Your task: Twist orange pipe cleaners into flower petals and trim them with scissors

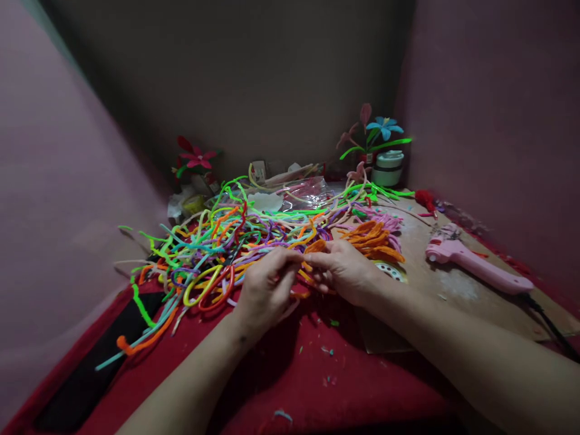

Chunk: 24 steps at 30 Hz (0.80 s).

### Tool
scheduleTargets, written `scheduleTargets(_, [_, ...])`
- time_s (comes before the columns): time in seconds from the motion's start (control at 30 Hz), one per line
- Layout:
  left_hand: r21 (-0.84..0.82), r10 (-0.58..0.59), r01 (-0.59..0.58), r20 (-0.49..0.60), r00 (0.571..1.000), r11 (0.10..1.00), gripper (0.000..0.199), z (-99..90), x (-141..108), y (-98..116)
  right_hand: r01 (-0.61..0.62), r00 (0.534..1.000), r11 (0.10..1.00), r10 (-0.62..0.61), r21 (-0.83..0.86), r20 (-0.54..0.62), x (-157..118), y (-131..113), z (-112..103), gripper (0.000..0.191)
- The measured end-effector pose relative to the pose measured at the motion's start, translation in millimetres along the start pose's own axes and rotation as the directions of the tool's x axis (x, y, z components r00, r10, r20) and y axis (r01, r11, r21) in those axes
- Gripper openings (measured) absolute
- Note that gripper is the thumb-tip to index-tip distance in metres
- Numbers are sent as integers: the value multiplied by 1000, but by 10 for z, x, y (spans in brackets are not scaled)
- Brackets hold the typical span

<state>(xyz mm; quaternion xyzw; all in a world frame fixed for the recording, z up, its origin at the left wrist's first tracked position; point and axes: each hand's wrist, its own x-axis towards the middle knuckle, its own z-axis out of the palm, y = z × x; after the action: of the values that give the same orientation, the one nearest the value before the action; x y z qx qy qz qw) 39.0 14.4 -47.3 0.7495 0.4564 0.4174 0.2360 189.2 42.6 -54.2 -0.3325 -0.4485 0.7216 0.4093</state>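
My left hand (267, 287) and my right hand (347, 272) meet in the middle, fingertips pinched together on an orange pipe cleaner (316, 246). Its fuzzy bent part shows above the fingers, while the rest is partly hidden by them. Just beyond my hands spreads a tangled heap of pipe cleaners (267, 232) in green, yellow, purple, orange and pale blue. To the left of my left hand lie scissors (217, 289) with yellow and red handle loops. Beside my right hand rests a bundle of orange pipe cleaners (374, 238), with pink ones behind it.
A pink corded hand tool (475, 266) lies on a brown board (417, 314) at right. Pipe-cleaner flowers (385, 127) and a white lidded container (388, 168) stand at the back. Small clippings (334, 323) dot the red cloth (272, 380); walls close in on both sides.
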Motion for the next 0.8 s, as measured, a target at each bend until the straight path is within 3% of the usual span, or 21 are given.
scheduleTargets(0.03, [-159,-141,143,27,990,977,13,-13,20,18,38,999,998,-38,-51,-5,-8,-14,8,12])
scheduleTargets(0.1, [-433,-348,404,205,915,806,16,-38,56,33,133,990,972,-140,-193,-24,-26,-39,21,11])
scheduleTargets(0.17, [-558,-406,547,367,837,624,17,-57,79,16,249,961,903,-276,-349,-27,-33,-44,21,9])
scheduleTargets(0.23, [-583,-416,609,444,794,539,15,-69,87,-16,363,910,791,-414,-493,6,-32,-21,5,10])
scheduleTargets(0.33, [-568,-414,632,478,774,526,14,-74,85,-40,450,836,584,-541,-676,89,-31,34,-27,12])
scheduleTargets(0.43, [-497,-423,600,430,798,627,16,-70,78,-10,457,804,457,-578,-763,135,-47,58,-33,12])
scheduleTargets(0.47, [-430,-424,566,385,820,704,16,-65,72,7,452,805,451,-578,-770,134,-54,57,-27,12])
scheduleTargets(0.53, [-189,-336,378,219,916,906,14,-48,50,37,444,820,499,-561,-744,113,-63,46,-8,11])
scheduleTargets(0.57, [-5,-218,220,126,968,975,13,-36,32,46,436,835,549,-542,-713,93,-64,40,3,11])
scheduleTargets(0.6, [205,-60,45,64,996,978,13,-23,11,50,416,858,619,-509,-667,63,-61,36,13,11])
scheduleTargets(0.63, [406,106,-118,51,993,906,15,-10,-12,49,374,893,709,-450,-598,25,-56,34,19,11])
scheduleTargets(0.7, [673,330,-333,138,934,660,19,10,-54,36,229,965,888,-261,-398,-28,-38,40,18,16])
scheduleTargets(0.77, [755,393,-404,211,895,516,22,14,-75,22,83,996,980,-85,-181,-3,-18,51,-1,22])
scheduleTargets(0.8, [746,395,-401,200,896,531,22,6,-72,17,46,999,993,-43,-111,27,-11,55,-14,23])
